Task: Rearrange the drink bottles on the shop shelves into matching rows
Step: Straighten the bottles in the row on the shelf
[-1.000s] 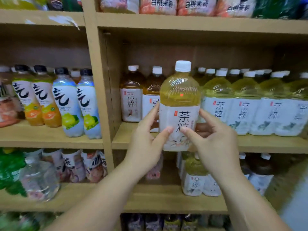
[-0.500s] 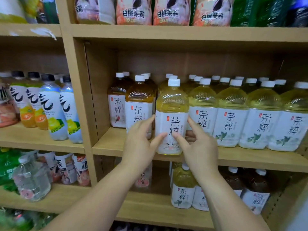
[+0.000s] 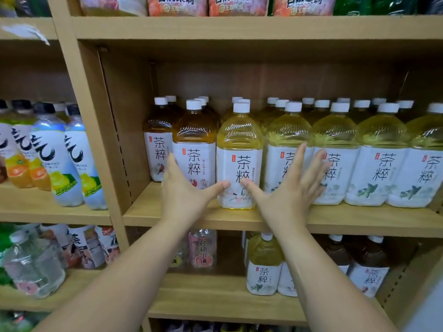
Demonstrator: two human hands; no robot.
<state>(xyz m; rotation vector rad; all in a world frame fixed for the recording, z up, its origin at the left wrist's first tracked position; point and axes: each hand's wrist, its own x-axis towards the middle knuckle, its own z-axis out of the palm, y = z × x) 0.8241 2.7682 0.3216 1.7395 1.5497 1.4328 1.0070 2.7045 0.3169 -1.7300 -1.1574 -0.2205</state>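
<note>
A pale yellow tea bottle (image 3: 239, 149) with a white cap and white label stands upright at the front of the middle shelf (image 3: 191, 218). Amber tea bottles (image 3: 194, 144) stand to its left, a row of matching yellow tea bottles (image 3: 335, 144) to its right. My left hand (image 3: 184, 195) is spread in front of the amber bottles, thumb tip touching the yellow bottle's lower label. My right hand (image 3: 290, 190) is spread in front of the row on the right, thumb tip also at that label. Neither hand grips anything.
A wooden upright (image 3: 93, 130) divides the shelving. Left of it stand blue and orange soda bottles (image 3: 72, 159). The lower shelf holds smaller tea bottles (image 3: 263, 267), dark tea bottles (image 3: 369, 264), a pink-label bottle (image 3: 202, 250) and a clear bottle (image 3: 33, 267). Pink packs (image 3: 237, 6) line the top shelf.
The yellow bottle went from held in the air to standing on the shelf in the front row. Both hands let go and opened flat, only the thumbs staying on it.
</note>
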